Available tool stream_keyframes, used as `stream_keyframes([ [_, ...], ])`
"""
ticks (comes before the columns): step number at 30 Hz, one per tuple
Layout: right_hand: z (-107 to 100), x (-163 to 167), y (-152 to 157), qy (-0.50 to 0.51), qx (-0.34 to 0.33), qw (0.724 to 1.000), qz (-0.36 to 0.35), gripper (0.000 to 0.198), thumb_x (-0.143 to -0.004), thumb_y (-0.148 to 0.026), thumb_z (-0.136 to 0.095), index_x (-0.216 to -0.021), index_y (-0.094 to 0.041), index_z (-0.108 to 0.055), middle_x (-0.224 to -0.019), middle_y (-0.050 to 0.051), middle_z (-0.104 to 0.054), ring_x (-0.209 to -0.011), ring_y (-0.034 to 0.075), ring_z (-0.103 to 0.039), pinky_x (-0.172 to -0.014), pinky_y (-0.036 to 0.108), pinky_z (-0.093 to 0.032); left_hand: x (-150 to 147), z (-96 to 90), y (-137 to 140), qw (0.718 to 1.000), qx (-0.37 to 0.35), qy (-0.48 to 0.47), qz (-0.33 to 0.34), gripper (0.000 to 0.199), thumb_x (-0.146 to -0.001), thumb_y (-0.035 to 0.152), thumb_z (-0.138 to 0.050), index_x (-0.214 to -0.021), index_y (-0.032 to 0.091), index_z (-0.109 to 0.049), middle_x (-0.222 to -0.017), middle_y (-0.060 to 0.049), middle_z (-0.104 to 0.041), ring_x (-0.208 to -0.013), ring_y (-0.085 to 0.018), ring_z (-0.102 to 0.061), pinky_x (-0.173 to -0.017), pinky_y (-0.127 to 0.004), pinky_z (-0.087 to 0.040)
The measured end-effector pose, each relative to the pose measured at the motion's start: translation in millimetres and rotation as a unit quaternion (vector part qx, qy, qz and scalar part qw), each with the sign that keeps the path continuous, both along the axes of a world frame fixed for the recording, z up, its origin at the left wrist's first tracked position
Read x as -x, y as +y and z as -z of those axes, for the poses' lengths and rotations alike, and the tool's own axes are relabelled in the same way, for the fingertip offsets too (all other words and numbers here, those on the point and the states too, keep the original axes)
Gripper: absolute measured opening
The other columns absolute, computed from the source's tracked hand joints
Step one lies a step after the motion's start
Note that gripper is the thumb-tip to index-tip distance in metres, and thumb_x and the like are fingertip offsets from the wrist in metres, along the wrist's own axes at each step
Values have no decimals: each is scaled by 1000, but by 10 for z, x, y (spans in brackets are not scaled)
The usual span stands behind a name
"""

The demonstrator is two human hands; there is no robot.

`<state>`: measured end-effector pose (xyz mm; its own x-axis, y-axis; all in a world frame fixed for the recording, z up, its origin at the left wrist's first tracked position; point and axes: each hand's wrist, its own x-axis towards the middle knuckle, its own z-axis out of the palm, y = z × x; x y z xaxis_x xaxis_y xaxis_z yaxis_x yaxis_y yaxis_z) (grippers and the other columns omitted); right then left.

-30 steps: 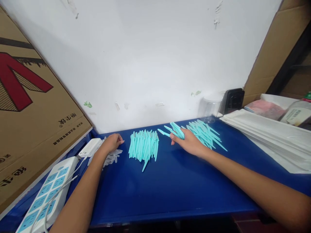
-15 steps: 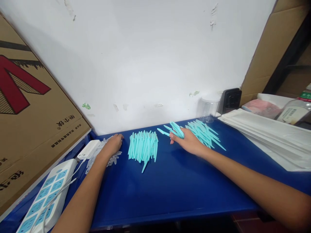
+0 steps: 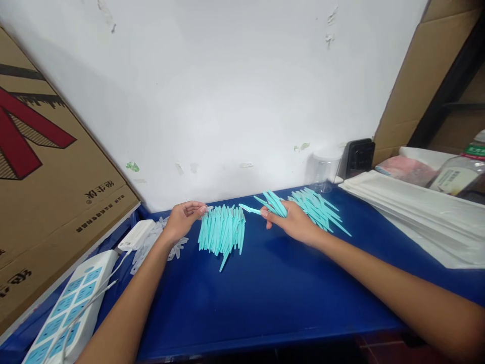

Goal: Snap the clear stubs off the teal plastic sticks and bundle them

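Note:
My left hand (image 3: 185,220) pinches a small clear plastic cap (image 3: 209,208) between thumb and fingers, just above the left end of a row of turquoise eyebrow razors (image 3: 222,231). My right hand (image 3: 294,220) is closed round several turquoise eyebrow razors (image 3: 276,203). One razor (image 3: 250,209) juts out to the left from its thumb and fingertips, with its blade end towards my left hand. Behind and right of that hand lies a second, looser pile of razors (image 3: 317,208). A heap of clear caps (image 3: 149,245) is partly hidden by my left forearm.
A white power strip (image 3: 71,308) and a white adapter (image 3: 136,235) with cables lie at the left, beside a cardboard box (image 3: 56,202). At the back right stand a clear jar (image 3: 325,171) and a black object (image 3: 359,159). White sheets or bags (image 3: 417,217) are stacked on the right.
My left hand has lifted from the heap of caps and moved right with a clear cap. My right hand stays nearly in place, its jutting razor now slightly lower and further left.

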<state>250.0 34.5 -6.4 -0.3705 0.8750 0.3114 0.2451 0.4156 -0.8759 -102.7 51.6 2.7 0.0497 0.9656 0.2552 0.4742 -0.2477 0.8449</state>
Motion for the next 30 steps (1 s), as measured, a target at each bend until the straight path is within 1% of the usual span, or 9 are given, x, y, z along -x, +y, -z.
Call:
stream_keyframes([
  [3,1,2,-16,1,5,1000,0,37,-94,-50,-64,-71,-22,-72,-76,3,-76,-85,24,-69,-86,35,-48,-135,-26,-65,999,5,-34,18,43,-81,52,-77,-102,15,-74,-100,-12,-78,-88,-22,-70,-78,-33,-57],
  [6,5,4,-31,-4,7,1000,3,43,-93,-52,-63,-64,-21,-71,-74,3,-74,-81,23,-68,-82,33,-48,-269,-42,-128,998,9,-51,32,42,-80,51,-79,-101,15,-75,-101,-12,-78,-88,-21,-71,-77,-31,-57],
  [9,6,6,-39,-18,8,1000,-5,50,-96,-54,-58,-61,-21,-70,-69,2,-69,-71,20,-63,-74,32,-46,-386,-49,-183,997,7,-69,40,42,-75,48,-84,-100,15,-76,-98,-12,-79,-88,-22,-72,-81,-33,-58],
  [12,4,10,-42,-18,10,1000,-12,52,-97,-55,-55,-62,-21,-71,-70,2,-67,-69,19,-61,-71,31,-44,-467,-46,-220,996,13,-80,43,43,-71,46,-87,-99,15,-78,-97,-12,-80,-90,-24,-74,-84,-36,-59],
  [17,-8,16,-51,-12,14,1000,-17,50,-96,-55,-57,-62,-20,-71,-67,1,-64,-65,17,-56,-68,30,-42,-517,-13,-224,994,36,-86,49,41,-72,46,-87,-99,15,-80,-95,-11,-81,-86,-24,-74,-81,-35,-59],
  [22,-22,22,-69,-22,3,1000,-17,52,-96,-56,-56,-62,-20,-71,-65,1,-62,-61,16,-53,-64,29,-39,-506,44,-180,996,19,-67,57,34,-81,47,-79,-92,15,-80,-83,-9,-79,-77,-20,-72,-77,-32,-57],
  [26,-34,25,-84,-32,-12,999,-13,52,-96,-56,-57,-61,-20,-70,-62,1,-62,-60,16,-54,-63,30,-40,-519,55,-184,996,19,-66,56,34,-82,47,-79,-89,14,-79,-82,-8,-79,-75,-19,-71,-75,-31,-56],
  [30,-25,29,-93,-33,-18,999,-17,50,-96,-54,-58,-62,-20,-71,-71,3,-69,-66,18,-60,-67,31,-43,-556,29,-225,995,39,-79,57,34,-82,47,-79,-94,15,-80,-88,-9,-80,-79,-20,-72,-79,-33,-58],
])
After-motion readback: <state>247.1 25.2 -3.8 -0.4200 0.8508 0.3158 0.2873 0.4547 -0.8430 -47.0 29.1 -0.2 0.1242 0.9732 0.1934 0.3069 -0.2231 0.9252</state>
